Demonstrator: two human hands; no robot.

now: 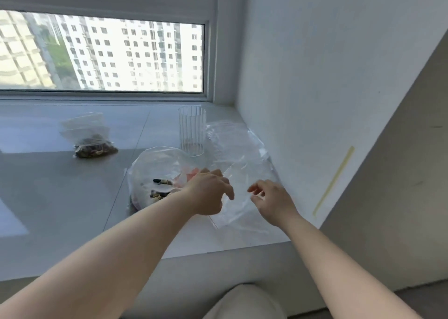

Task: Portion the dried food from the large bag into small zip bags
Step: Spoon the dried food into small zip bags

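Observation:
The large clear bag (pixel 155 166) lies open on the sill, with dark and tan dried food and a white spoon (pixel 162 188) inside. My left hand (pixel 208 190) hovers at its right edge, fingers spread, holding nothing. Empty small zip bags (pixel 242 173) lie flat to the right. My right hand (pixel 271 197) is over them, thumb and fingers apart, just above the plastic. A filled small zip bag (pixel 94 146) rests at the left, with empty ones stacked behind it.
A ribbed clear glass (pixel 192 131) stands upright behind the large bag. The white wall (pixel 315 100) closes the right side and the window (pixel 101 52) the back. The sill's front edge (pixel 218 251) runs below my forearms. My knee shows at the bottom.

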